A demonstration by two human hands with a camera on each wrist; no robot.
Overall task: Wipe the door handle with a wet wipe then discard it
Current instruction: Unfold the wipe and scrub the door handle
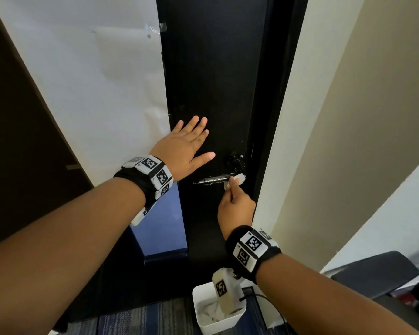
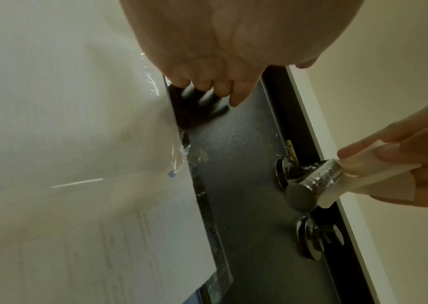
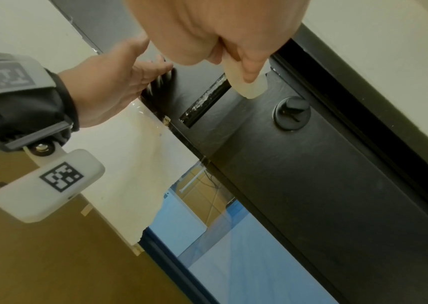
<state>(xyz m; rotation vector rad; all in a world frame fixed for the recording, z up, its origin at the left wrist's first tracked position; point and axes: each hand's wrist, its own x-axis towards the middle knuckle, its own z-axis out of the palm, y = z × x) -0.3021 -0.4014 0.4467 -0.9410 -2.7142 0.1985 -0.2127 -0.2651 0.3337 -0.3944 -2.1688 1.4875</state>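
The right hand [image 1: 236, 206] pinches the folded wet wipe [image 2: 368, 174] around the door handle [image 1: 213, 181], near its pivot end. The left hand [image 1: 188, 148] rests flat, fingers straight, on the door [image 1: 211, 68] above. Best slide the pinched wipe along the lever to its free end, beyond the fingertips, keeping the door braced.

An office: black door [image 1: 213, 93], patterned carpet [image 1: 150, 315], chair [image 1: 377, 274].

No readable words or numbers; only black-and-white square coded markers on the white wrist bands [image 1: 155, 174], undecipherable as text.
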